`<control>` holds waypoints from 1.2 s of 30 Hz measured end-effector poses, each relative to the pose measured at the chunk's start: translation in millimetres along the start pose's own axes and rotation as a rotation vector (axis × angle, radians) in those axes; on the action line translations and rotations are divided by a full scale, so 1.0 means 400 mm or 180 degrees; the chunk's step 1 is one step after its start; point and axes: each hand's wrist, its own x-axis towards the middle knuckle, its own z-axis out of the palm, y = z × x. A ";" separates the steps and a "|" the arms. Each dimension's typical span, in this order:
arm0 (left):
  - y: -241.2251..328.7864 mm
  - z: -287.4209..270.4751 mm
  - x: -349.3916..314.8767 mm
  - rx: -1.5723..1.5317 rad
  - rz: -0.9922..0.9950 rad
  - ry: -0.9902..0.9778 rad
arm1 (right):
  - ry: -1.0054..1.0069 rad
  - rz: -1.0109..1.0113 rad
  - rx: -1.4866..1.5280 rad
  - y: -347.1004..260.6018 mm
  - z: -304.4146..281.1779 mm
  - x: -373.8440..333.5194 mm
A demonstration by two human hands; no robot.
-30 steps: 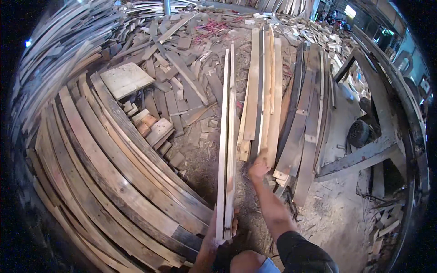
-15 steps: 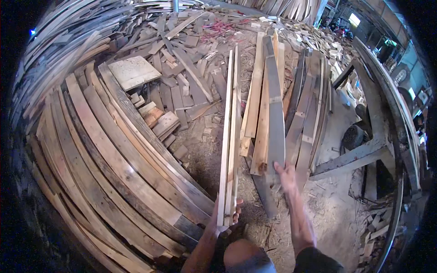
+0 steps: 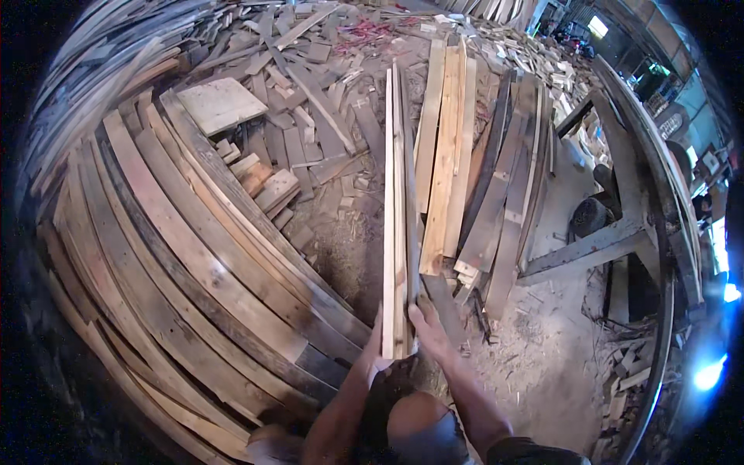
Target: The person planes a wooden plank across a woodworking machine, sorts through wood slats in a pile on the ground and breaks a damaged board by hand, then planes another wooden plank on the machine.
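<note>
A bundle of long, narrow wooden boards (image 3: 394, 232) stands on edge in front of me, its far end pointing away. My left hand (image 3: 375, 347) is closed around the near end from the left side; its fingers are mostly hidden beneath the boards. My right hand (image 3: 428, 327) grips the bundle's right side, where a grey weathered board (image 3: 413, 209) lies along the paler ones. Just right of the bundle lies a stack of light-coloured boards (image 3: 443, 170), with darker grey boards (image 3: 504, 194) beside it.
Long boards (image 3: 209, 256) are laid out in rows on my left. Behind them sit a square wooden panel (image 3: 222, 106) and short offcuts (image 3: 275, 190). A heavy frame (image 3: 585, 252) stands at the right. Scrap wood litters the ground farther off.
My right hand has brought the grey board left from the pile and set it against the bundle. The light boards it covered are now exposed.
</note>
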 end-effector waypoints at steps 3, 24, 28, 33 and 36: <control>0.012 -0.012 -0.014 0.0025 -0.0342 0.0046 | -0.0418 0.0655 0.1287 -0.129 -0.014 0.005; 0.412 0.826 -0.287 0.3272 0.0526 0.1787 | -0.0511 0.0924 0.2670 -0.760 -0.257 -0.025; 0.357 0.954 -0.484 0.2770 0.0466 0.1880 | -0.0518 0.1068 0.2442 -0.911 -0.345 -0.253; 0.018 1.047 -0.859 0.2544 0.0302 0.2054 | -0.1045 0.0812 0.1233 -0.754 -0.478 -0.686; -0.200 1.054 -0.986 0.1966 0.0277 0.2176 | -0.1498 0.0071 0.0646 -0.831 -0.588 -0.854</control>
